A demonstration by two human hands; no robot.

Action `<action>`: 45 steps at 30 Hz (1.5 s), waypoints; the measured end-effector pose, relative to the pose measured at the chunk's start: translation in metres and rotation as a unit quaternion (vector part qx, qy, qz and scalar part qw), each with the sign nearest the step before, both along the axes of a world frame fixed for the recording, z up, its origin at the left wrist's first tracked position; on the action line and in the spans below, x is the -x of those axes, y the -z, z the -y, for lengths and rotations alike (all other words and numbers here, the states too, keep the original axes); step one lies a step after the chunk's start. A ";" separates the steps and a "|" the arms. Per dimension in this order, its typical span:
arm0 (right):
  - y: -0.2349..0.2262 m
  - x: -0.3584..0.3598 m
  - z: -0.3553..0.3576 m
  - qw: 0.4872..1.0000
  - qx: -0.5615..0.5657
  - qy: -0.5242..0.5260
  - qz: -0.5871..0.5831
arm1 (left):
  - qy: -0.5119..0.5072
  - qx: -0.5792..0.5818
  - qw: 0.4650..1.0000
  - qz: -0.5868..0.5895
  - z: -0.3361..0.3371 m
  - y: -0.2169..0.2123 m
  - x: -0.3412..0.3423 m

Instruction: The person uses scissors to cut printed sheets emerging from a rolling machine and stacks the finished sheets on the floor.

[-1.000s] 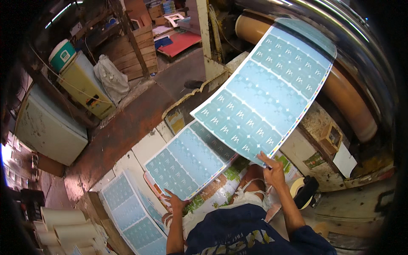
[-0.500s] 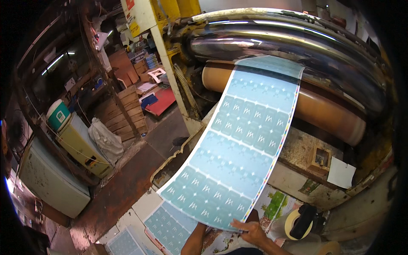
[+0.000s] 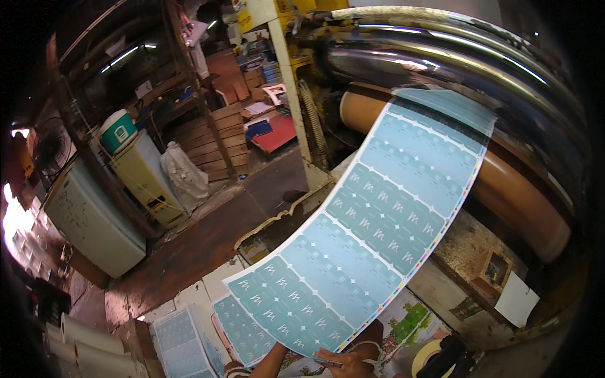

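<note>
A long printed sheet [image 3: 367, 234], banded in pale blue and teal with a colour strip down one edge, hangs in a curve from the rollers towards me. Its upper end passes at the shiny metal roller [image 3: 409, 63], above a brown roller [image 3: 520, 205]. My right hand [image 3: 343, 363] grips the sheet's near edge, fingers lying over the print. Close to the near left part of that edge is my left hand [image 3: 277, 353]; its fingers are hidden beneath the sheet. Below lies another printed sheet [image 3: 238, 324], partly covered.
More printed sheets [image 3: 178, 343] lie at the lower left. At the lower right are a tape-like roll [image 3: 428, 359] with a black object on it, a small wooden box [image 3: 495, 271] and a white paper [image 3: 517, 299]. A grey cabinet [image 3: 94, 217] stands left.
The view has swung left, so the machine appears further right. My hands have drawn the sheet's near end down and left, and more of its printed length shows below the rollers.
</note>
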State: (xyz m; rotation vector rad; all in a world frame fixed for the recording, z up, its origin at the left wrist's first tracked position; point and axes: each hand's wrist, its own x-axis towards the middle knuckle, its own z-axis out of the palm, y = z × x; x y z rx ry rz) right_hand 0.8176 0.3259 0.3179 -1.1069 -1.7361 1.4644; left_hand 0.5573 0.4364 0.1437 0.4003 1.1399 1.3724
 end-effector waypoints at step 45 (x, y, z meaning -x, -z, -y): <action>-0.217 -0.516 -0.396 0.753 -0.389 0.471 0.243 | -0.091 0.057 0.963 -0.247 0.061 -0.291 -0.059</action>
